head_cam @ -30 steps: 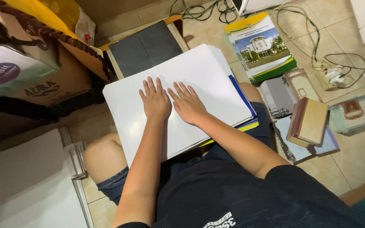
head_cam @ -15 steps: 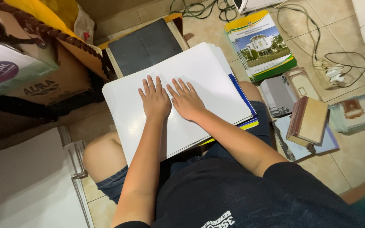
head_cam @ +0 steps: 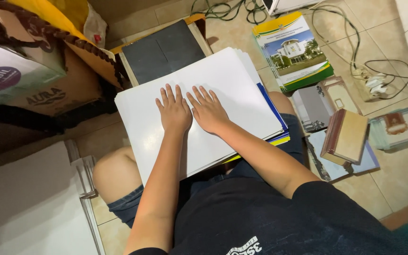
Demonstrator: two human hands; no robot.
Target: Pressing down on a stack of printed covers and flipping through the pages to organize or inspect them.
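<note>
Sitting on the tiled floor (head_cam: 393,179), the person has a big stack of white sheets (head_cam: 213,85) across the lap, knees poking out below it. Order by size:

- Cardboard box (head_cam: 48,89), upper left, flaps open, yellow stuff inside. Just beside the stack's far-left corner.
- White boards (head_cam: 29,208), lower left on the floor, near the bare knee, apart from the stack.
- White sheets: top one blank, slightly skewed. Blue and yellow edges of other covers show under its right side.
- Dark panel (head_cam: 166,49) in a pale frame, just beyond the stack's far edge, partly tucked under it.
- Pile of printed booklets (head_cam: 293,52) with a building photo and green-yellow cover, on the floor to the upper right, near the stack but not touching.
- Loose photo prints (head_cam: 315,106) and a brown book (head_cam: 348,134) lying on them, right of the thigh.
- Power strip with cables (head_cam: 371,85), far right.
- Left hand (head_cam: 174,109) and right hand (head_cam: 207,109): both flat, palms down, fingers spread, side by side on the top sheet. Thumbs nearly touching. Gripping nothing, just pressing.

Change vs. half a second and one second back: basically none. Hands in the same spot, same spread, stack same skew. Reads as a hold: sheets pinned flat on the lap, not being slid or lifted right now.
</note>
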